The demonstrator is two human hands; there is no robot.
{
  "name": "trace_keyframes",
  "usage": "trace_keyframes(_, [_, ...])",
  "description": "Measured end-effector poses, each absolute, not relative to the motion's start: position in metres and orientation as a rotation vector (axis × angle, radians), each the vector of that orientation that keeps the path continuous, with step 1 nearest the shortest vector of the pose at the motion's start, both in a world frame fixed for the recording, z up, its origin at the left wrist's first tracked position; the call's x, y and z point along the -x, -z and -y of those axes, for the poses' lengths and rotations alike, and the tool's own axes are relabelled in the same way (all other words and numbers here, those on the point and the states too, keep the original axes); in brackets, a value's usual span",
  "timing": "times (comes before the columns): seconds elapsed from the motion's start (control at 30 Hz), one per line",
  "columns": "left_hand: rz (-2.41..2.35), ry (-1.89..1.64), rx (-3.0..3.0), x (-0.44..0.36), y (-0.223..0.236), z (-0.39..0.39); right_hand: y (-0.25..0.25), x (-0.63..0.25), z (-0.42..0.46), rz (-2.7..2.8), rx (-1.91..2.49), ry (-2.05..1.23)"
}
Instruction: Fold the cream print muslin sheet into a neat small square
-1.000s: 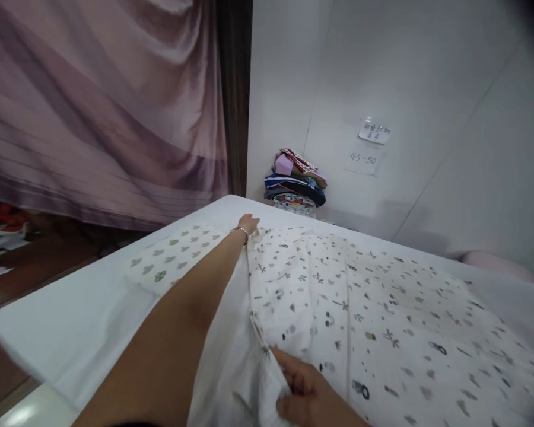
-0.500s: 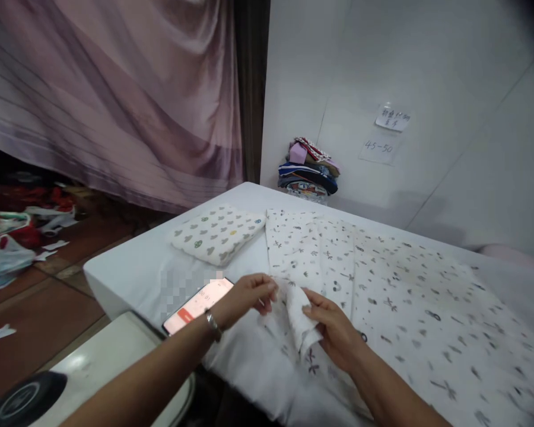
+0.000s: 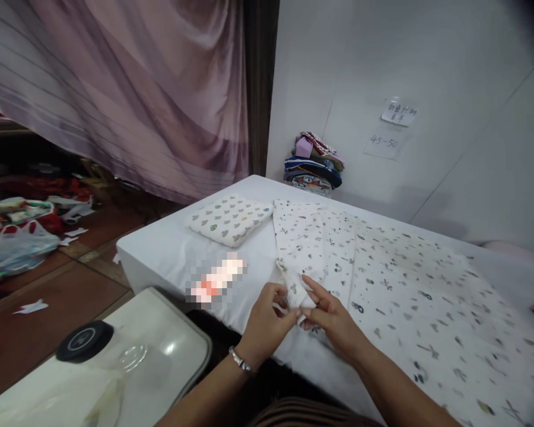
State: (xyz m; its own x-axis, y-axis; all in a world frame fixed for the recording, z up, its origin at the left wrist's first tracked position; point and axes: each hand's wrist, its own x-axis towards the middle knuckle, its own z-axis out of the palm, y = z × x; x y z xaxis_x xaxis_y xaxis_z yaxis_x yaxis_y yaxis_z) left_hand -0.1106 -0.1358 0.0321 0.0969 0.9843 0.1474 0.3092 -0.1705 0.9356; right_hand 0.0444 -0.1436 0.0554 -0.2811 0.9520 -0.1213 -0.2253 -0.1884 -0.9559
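"Palm-print cloth (image 3: pixel 396 314): where is it?"

"Spread over the right part of the white table (image 3: pixel 160 249), from close to the far edge toward the near one. Its near-left part is bunched up between my hands, close to the near edge."

"And your grip?"

"Fingers and thumbs closed on that bunch: my left hand (image 3: pixel 267 323) from the left, my right hand (image 3: pixel 336 326) from the right, with one right finger stretched along the fabric. A silvery bracelet (image 3: pixel 241 359) sits on my left wrist."

"What else is around?"

"A folded cloth with grey motifs (image 3: pixel 231 218) lies by the table's left edge, near the far-left corner. Beyond the far edge, a stack of folded fabrics (image 3: pixel 314 166) stands beside the wall (image 3: pixel 382 59), which bears a paper marked 45-50 (image 3: pixel 383 144)."
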Motion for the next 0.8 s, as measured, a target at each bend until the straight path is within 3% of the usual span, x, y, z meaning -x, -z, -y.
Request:
trace_keyframes(0.2, [-1.23, -1.147, -1.692, 0.104, -0.03, 0.138, -0.039, -0.044, 0.151, 1.331, 1.096, -1.338])
trace_keyframes(0.4, [-1.049, -1.125, -1.174, 0.104, -0.027, 0.14, -0.041, -0.048, 0.145, 1.298, 1.187, -1.16])
trace_keyframes(0.63, [-0.942, -1.137, -0.955, 0.108, -0.037, 0.155, -0.073, -0.059, 0.147, 1.583, 1.2, -0.436])
trace_keyframes(0.8, [-0.927, -1.117, -1.017, 0.101, -0.046, 0.159, -0.068, -0.041, 0.149, 1.932, 1.061, -0.468])
